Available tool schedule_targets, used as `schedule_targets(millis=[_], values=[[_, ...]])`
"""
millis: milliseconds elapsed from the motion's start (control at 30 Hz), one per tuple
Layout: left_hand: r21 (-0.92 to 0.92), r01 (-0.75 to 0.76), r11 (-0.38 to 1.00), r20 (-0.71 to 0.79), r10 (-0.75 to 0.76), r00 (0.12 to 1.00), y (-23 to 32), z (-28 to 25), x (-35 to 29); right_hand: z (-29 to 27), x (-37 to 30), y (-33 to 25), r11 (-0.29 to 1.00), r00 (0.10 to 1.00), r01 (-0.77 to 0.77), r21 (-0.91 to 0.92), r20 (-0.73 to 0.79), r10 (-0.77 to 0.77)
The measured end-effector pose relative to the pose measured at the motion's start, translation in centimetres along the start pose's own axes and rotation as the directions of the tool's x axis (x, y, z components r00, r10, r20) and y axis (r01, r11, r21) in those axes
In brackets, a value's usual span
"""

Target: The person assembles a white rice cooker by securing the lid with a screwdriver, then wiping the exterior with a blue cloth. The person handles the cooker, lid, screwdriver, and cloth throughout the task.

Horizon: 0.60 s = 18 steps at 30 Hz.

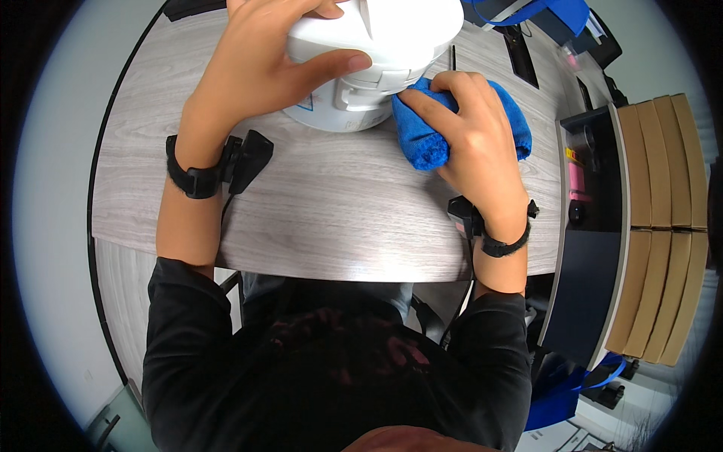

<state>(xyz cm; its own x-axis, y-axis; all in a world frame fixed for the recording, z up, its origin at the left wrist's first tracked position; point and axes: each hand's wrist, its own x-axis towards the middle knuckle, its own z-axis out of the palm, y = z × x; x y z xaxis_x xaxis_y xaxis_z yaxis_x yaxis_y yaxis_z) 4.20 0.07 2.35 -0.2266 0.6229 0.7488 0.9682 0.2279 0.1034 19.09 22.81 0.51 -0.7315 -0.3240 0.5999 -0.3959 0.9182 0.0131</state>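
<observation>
A round container with a white lid (414,34) and a clear, bluish body (331,113) stands at the far middle of the table, cut off by the upper edge. My left hand (279,71) grips it from the left, thumb across the lid's front side; the other fingers are partly out of view. A clip-like latch (354,96) shows on the container's near side. In my right hand (474,120) is a bunched blue cloth (422,135), held right beside the container's right side. Fingers wrap over the cloth, and part of it sticks out to the right.
The wood-grain table (331,218) curves toward me. Black devices are strapped to both wrists, with cables hanging down. On the right are a dark shelf unit (591,279) with small items and a row of cardboard boxes (655,166). A blue bag (565,11) is at the far right.
</observation>
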Motion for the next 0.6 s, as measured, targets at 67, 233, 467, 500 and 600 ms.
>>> schedule_targets(millis=[67, 233, 467, 500, 600], values=[[-0.019, 0.030, 0.999, -0.016, -0.030, 0.999, 0.6, -0.1, 0.3, 0.2, 0.0, -0.1, 1.000, 1.000, -0.005, -0.004, -0.001, 0.005], [-0.007, 0.038, 0.999, -0.017, -0.039, 0.999, 0.5, -0.1, 0.3, 0.7, 0.1, -0.3, 1.000, 1.000, -0.013, 0.017, 0.023, 0.013], [0.007, 0.015, 1.000, -0.025, -0.015, 1.000, 0.4, -0.1, 0.4, 1.3, -0.1, -1.0, 1.000, 0.999, -0.012, 0.028, 0.051, 0.010], [0.008, 0.015, 1.000, -0.026, -0.014, 1.000, 0.4, 0.0, 0.4, 1.6, -0.2, -1.1, 0.999, 0.998, -0.019, 0.036, 0.063, 0.017], [0.006, 0.006, 1.000, -0.035, -0.006, 0.999, 0.3, 0.0, 0.2, 1.7, -0.4, -1.4, 0.996, 0.994, -0.054, 0.073, 0.096, 0.046]])
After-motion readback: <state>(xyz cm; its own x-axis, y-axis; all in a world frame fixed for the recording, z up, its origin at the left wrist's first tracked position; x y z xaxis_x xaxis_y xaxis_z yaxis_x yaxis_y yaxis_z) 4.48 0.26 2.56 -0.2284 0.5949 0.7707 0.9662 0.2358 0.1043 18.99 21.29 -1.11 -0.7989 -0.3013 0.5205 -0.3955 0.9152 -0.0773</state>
